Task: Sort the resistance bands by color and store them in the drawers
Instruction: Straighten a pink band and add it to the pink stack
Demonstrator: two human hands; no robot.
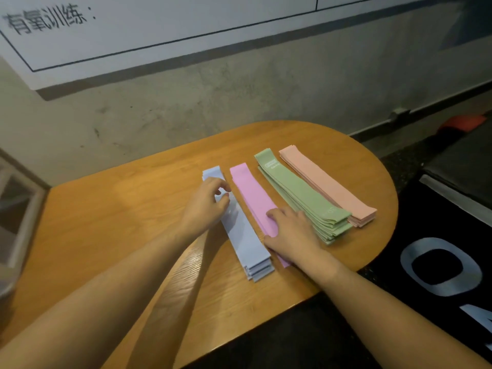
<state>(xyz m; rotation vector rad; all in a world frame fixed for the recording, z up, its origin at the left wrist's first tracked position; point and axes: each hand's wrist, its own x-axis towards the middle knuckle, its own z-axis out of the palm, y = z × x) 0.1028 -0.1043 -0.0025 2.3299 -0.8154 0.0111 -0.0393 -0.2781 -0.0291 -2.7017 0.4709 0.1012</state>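
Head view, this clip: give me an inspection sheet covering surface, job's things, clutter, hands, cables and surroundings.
Surface: wooden table with a rounded end, against a grey wall.
Job's things: four sorted stacks lying side by side: blue bands, pink bands, green bands, peach bands. No drawers clearly in view.
Clutter: nothing seen on the table.
Hands: left hand on the blue bands, fingers curled at the stack's edge; right hand flat on the pink bands.
Cables: nothing seen.
Surroundings: white board with printed characters on the wall; black mat with large white lettering on the right; orange object on the floor beyond.
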